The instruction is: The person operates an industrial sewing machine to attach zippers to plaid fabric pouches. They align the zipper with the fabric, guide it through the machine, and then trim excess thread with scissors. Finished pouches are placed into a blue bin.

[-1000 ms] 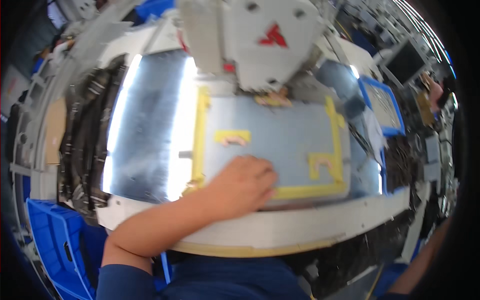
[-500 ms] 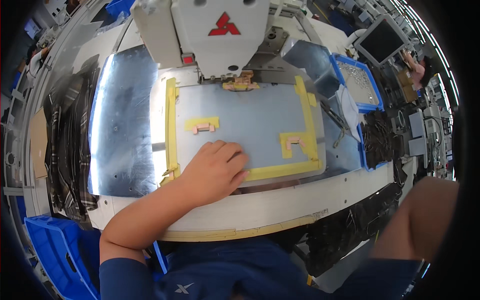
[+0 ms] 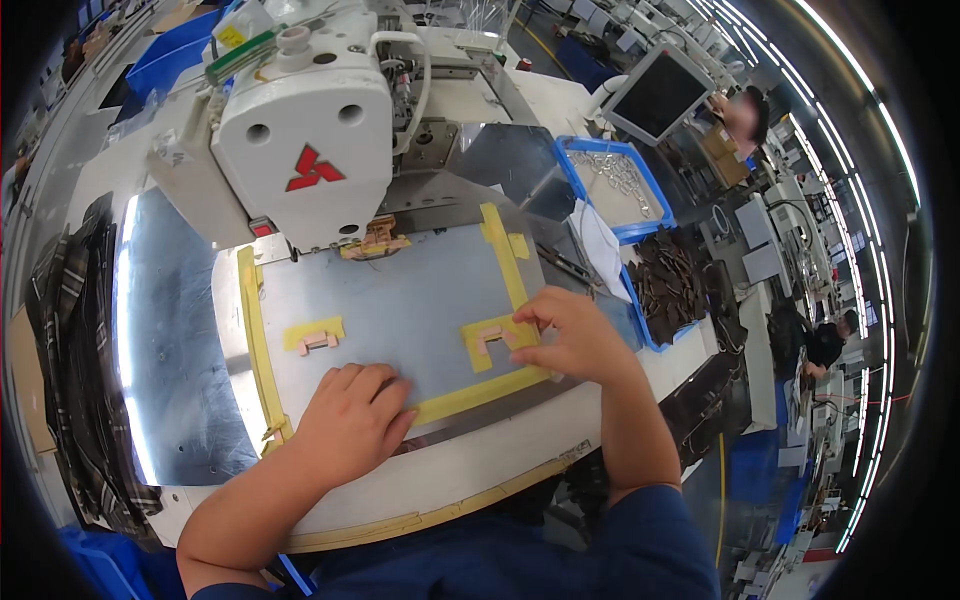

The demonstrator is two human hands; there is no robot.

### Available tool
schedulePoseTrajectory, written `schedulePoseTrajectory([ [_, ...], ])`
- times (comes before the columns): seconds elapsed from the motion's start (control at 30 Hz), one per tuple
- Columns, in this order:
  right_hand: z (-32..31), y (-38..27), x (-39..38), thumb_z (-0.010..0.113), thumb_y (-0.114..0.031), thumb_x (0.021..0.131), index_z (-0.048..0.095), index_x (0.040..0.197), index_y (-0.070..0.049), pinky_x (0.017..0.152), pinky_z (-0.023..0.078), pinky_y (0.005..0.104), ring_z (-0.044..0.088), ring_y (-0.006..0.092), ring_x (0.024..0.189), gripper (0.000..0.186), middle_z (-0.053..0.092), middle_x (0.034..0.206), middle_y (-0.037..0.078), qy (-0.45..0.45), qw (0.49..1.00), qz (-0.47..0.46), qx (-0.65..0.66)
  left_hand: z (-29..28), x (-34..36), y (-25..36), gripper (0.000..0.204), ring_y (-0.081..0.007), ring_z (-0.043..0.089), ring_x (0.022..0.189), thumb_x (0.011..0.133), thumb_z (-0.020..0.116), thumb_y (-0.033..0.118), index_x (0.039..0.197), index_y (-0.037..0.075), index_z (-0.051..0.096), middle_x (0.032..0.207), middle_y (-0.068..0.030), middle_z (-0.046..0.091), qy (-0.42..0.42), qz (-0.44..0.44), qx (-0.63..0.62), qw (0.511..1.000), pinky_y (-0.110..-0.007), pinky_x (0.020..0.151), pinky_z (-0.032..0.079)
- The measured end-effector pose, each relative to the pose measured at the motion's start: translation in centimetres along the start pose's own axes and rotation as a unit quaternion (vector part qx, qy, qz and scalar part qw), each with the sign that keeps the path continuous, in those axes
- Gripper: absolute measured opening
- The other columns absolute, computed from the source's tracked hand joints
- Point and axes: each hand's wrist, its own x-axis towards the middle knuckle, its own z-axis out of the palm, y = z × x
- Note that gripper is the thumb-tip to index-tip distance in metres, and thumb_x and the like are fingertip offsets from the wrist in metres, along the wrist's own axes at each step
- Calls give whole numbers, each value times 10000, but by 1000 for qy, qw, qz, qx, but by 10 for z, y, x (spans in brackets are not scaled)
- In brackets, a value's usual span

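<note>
**Both hands at the near side of a taped plate**

The grey plate (image 3: 410, 310) lies flat on the bench (image 3: 430, 500) before the person, bordered by yellow tape (image 3: 480, 391) along its left, right and near edges. Two small pinkish brackets sit on it, each on yellow tape: the right bracket (image 3: 492, 333) near the right border, the left bracket (image 3: 319, 341) toward the left one. Open grey surface stretches between them and back to the machine.

The right hand (image 3: 575, 338) reaches over the plate's right edge beside the right bracket, its thumb and index finger spread with a gap between; whether the tips touch the tape, I cannot tell. The left hand (image 3: 350, 415) is at the near edge below the left bracket, fingers loosely bent, thumb apart from the index finger.

At the plate's far edge stands the white machine head (image 3: 310, 140), the tightest limit on room. Left of the plate, a shiny metal sheet (image 3: 180, 400) gives a wide, open strip, ending at dark plaid cloth (image 3: 80, 370). The right side is crowded: a metal tool (image 3: 567, 265), a white sheet (image 3: 597, 245) and blue trays (image 3: 648, 232) holding metal bits and brown pieces.
</note>
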Motion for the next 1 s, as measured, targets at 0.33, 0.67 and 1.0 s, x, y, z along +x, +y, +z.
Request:
schedulePoseTrajectory([
  [0.33, 40, -8, -68, 827, -294, 873, 685, 1335, -27, 1085, 492, 444, 568, 334, 1371, 552, 621, 1456, 135, 72, 978, -31, -192, -1, 3, 1, 425, -316, 633, 1013, 786, 848, 168, 1182, 80, 720, 1178, -118, 658, -5, -6, -13, 1000, -436, 890, 488],
  [0.67, 68, -2, -114, 802, -231, 862, 713, 1302, -11, 1135, 504, 470, 668, 324, 1293, 500, 702, 1351, 153, 126, 965, -71, -219, -1, 3, 1, 422, -335, 620, 1018, 762, 846, 121, 1161, 58, 722, 1187, -134, 653, 2, -18, -30, 999, -444, 899, 496],
  [1.0, 73, -9, -110, 758, -167, 844, 725, 1262, -11, 992, 542, 437, 710, 310, 1161, 448, 725, 1241, 150, 168, 950, -57, -257, -2, 4, 2, 422, -346, 613, 997, 757, 841, 114, 1153, 46, 714, 1171, -142, 653, 8, -13, -26, 1000, -450, 899, 499],
])
